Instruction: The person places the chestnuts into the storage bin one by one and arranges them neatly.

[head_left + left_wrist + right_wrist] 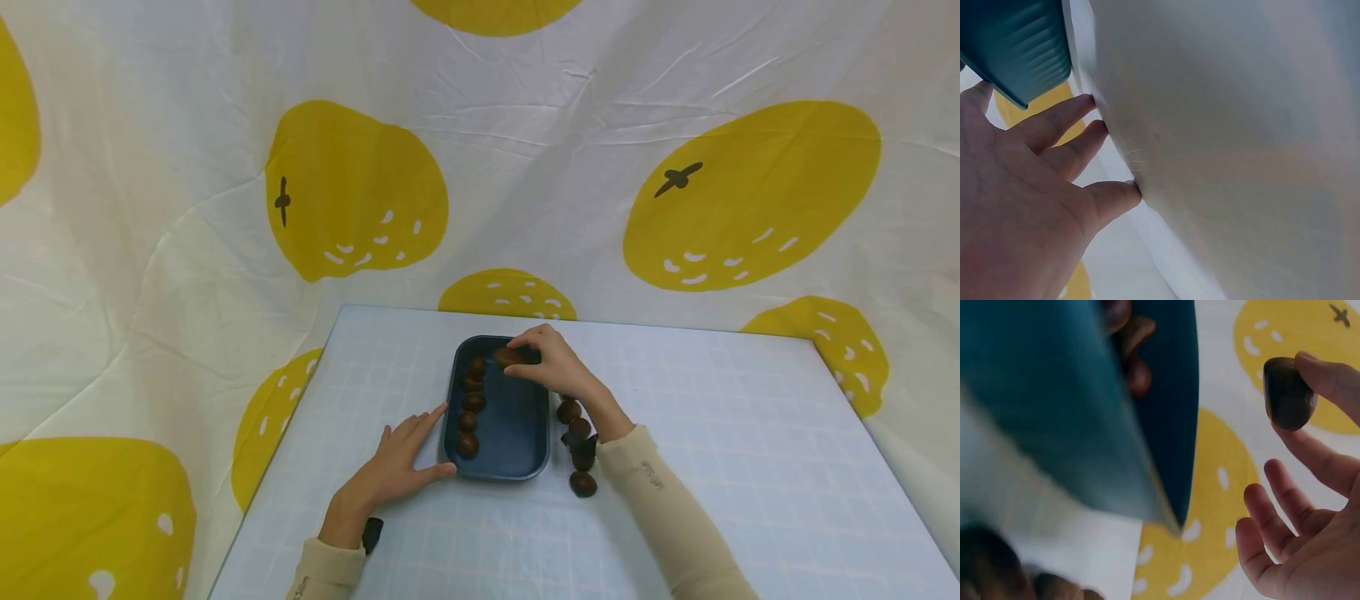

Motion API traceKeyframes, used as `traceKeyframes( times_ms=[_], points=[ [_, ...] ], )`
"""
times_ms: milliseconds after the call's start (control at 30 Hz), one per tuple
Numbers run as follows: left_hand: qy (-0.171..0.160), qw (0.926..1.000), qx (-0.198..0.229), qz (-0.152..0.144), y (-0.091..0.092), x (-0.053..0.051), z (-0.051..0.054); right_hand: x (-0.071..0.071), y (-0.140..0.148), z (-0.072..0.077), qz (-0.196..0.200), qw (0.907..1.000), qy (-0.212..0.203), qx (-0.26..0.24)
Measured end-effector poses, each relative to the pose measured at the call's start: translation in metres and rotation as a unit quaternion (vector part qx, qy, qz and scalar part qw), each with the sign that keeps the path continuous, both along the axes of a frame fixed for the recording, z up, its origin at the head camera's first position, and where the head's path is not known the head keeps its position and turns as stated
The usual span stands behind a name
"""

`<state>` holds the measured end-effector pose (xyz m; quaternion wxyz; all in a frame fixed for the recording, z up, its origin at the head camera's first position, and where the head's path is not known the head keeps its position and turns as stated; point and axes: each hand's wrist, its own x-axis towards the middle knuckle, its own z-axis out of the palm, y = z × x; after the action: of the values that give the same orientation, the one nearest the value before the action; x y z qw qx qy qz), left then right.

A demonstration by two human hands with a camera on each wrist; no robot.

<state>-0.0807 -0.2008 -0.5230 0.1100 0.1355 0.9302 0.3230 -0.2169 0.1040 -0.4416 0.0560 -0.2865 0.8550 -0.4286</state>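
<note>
A brown, glossy chestnut [507,357] [1290,394] is pinched between the thumb and index finger of my right hand [558,364] [1319,547], over the far end of a dark blue tray [513,429]. The right wrist view shows the other fingers loosely bent. Along the tray's left side, several chestnuts [473,402] form a line. My left hand [397,464] [1029,187] spreads its fingers beside the tray's near left corner, fingertips against the tray or the table there. In the left wrist view the tray's ribbed wall [1038,62] rises near those fingers.
Several more chestnuts [582,484] lie in a row on the table right of the tray, partly behind the right wrist. A pale checked cloth covers the table [750,467]. Behind it hangs a white curtain [540,192] with yellow fruit prints.
</note>
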Motion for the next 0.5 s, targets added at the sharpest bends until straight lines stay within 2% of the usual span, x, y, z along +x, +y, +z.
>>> traceKeyframes(
  times_ms=[133,333,500],
  points=[
    [-0.003,1.0000,-0.001,-0.001,0.000,0.001,0.000,0.001,-0.014,0.000,0.028,0.9995,-0.001,0.013],
    [-0.004,1.0000,-0.007,-0.002,0.000,0.001,0.001,0.003,-0.030,-0.002,0.081,0.9958,0.023,0.038],
    [-0.001,0.9999,-0.013,-0.004,0.000,0.000,0.001,0.005,-0.041,-0.006,0.152,0.9850,0.034,0.074]
  ],
)
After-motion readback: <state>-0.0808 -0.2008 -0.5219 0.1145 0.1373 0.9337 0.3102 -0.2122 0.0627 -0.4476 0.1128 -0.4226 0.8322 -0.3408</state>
